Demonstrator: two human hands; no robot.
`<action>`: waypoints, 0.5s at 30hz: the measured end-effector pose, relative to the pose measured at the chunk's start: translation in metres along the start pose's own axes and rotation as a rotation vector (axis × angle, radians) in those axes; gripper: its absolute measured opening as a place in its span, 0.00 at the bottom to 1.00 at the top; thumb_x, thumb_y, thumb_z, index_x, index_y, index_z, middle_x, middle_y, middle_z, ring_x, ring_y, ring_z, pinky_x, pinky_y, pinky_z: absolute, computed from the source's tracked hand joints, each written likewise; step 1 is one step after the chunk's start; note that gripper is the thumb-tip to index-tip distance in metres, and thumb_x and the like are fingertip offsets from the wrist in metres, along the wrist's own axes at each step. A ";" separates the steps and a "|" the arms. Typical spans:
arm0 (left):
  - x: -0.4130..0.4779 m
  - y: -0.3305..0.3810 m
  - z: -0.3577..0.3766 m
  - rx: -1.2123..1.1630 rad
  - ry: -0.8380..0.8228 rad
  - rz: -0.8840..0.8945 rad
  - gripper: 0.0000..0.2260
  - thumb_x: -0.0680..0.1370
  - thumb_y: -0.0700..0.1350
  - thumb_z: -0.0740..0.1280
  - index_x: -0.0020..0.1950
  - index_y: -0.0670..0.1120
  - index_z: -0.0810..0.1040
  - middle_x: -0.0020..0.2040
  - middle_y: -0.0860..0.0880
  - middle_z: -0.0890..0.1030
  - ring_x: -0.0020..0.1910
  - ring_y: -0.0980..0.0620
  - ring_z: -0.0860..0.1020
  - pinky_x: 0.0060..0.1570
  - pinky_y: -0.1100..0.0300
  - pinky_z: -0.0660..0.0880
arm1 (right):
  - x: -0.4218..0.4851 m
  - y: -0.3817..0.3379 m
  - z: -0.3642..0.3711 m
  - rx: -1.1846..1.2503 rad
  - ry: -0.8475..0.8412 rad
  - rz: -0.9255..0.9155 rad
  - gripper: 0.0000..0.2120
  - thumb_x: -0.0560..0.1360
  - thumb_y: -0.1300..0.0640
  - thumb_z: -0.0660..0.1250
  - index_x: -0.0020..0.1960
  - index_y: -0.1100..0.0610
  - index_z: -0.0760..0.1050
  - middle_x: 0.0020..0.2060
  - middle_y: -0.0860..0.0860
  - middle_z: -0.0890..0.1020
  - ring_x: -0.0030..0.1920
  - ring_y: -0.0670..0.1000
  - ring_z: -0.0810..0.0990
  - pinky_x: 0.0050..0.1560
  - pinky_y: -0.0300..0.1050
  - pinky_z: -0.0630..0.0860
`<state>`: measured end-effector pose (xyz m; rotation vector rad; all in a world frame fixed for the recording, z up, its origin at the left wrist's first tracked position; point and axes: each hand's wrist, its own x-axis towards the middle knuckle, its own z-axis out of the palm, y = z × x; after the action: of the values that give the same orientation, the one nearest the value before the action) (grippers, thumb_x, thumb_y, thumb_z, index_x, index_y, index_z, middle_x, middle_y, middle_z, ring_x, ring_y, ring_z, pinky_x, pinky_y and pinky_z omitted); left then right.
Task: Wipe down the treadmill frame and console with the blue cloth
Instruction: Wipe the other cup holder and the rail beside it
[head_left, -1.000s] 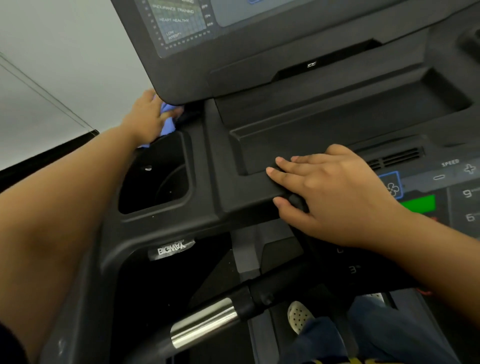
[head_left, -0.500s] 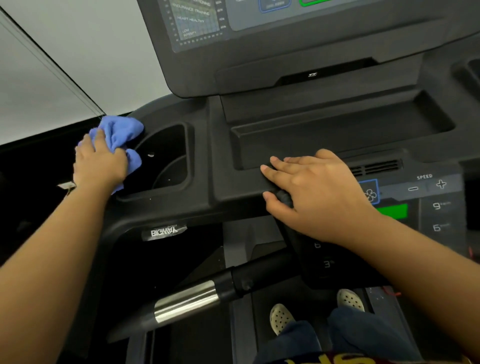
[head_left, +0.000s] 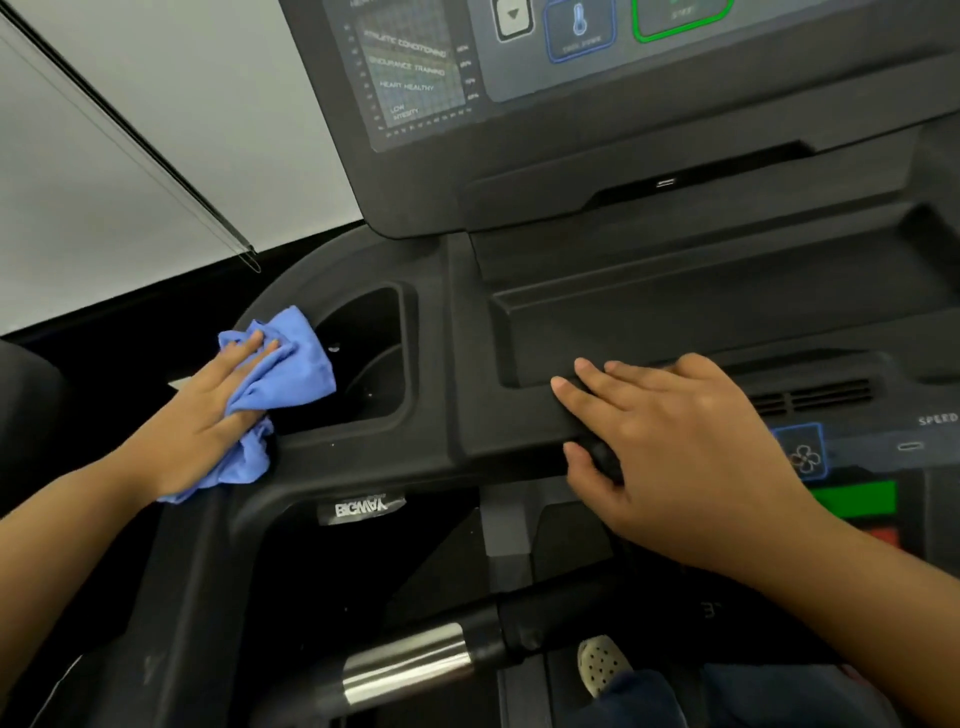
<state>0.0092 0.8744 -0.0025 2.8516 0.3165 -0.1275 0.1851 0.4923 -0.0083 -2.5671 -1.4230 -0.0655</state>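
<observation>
Much of the scene is cut off or lost in shadow. The display screen (head_left: 467, 67) runs out of the top edge, and its small lettering is blurred, though "HEART HEALTHY" can just be read. At the right edge the word "SPEED" is clipped. Your right hand (head_left: 675, 441) covers part of the key panel beside the fan button (head_left: 802, 454) and the green key (head_left: 857, 496). The space under the console is nearly black. Only the label (head_left: 361, 508), the handlebar (head_left: 410, 665) with its chrome sleeve and the toe of one perforated shoe (head_left: 602, 662) stand out there.

The cup holder (head_left: 363, 358) is a deep dark well. You can see a ring at its bottom and a few pale specks, and what they are cannot be told. The long tray (head_left: 675, 322) below the screen shows only dull black plastic.

Your left hand (head_left: 208, 415) lies with fingers straight on the blue cloth (head_left: 283, 374), pressing it flat against the treadmill frame (head_left: 322, 265) on the left rim of the cup holder. The cloth is bunched. Its right edge overlaps the holder's opening and its lower end hangs below your palm.

Your right hand rests on the front lip of the tray, well apart from the cloth. Its fingers are nearly straight on top, and the thumb sits under the lip beside a dark shape you cannot make out.
</observation>
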 end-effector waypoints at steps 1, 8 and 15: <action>0.007 -0.003 0.000 0.008 -0.023 -0.003 0.25 0.76 0.59 0.52 0.74 0.67 0.52 0.76 0.64 0.49 0.76 0.62 0.47 0.74 0.64 0.45 | 0.001 0.001 0.000 0.001 -0.010 0.000 0.27 0.72 0.44 0.54 0.62 0.55 0.78 0.58 0.54 0.81 0.56 0.51 0.81 0.50 0.49 0.73; 0.070 -0.001 -0.025 0.051 -0.118 0.038 0.23 0.77 0.59 0.50 0.70 0.75 0.48 0.73 0.72 0.47 0.75 0.65 0.47 0.72 0.69 0.44 | 0.005 -0.002 0.004 0.026 -0.011 0.013 0.26 0.71 0.43 0.55 0.62 0.54 0.78 0.58 0.53 0.81 0.56 0.51 0.81 0.49 0.49 0.73; 0.127 0.004 -0.035 0.101 -0.189 0.157 0.22 0.76 0.64 0.48 0.67 0.79 0.43 0.73 0.71 0.42 0.74 0.67 0.41 0.70 0.73 0.40 | 0.006 -0.002 0.005 0.034 0.010 0.023 0.26 0.71 0.43 0.55 0.62 0.54 0.78 0.58 0.53 0.80 0.57 0.50 0.81 0.49 0.49 0.73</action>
<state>0.1355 0.9059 0.0173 2.9197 0.0489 -0.3892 0.1863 0.4993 -0.0119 -2.5513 -1.3792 -0.0497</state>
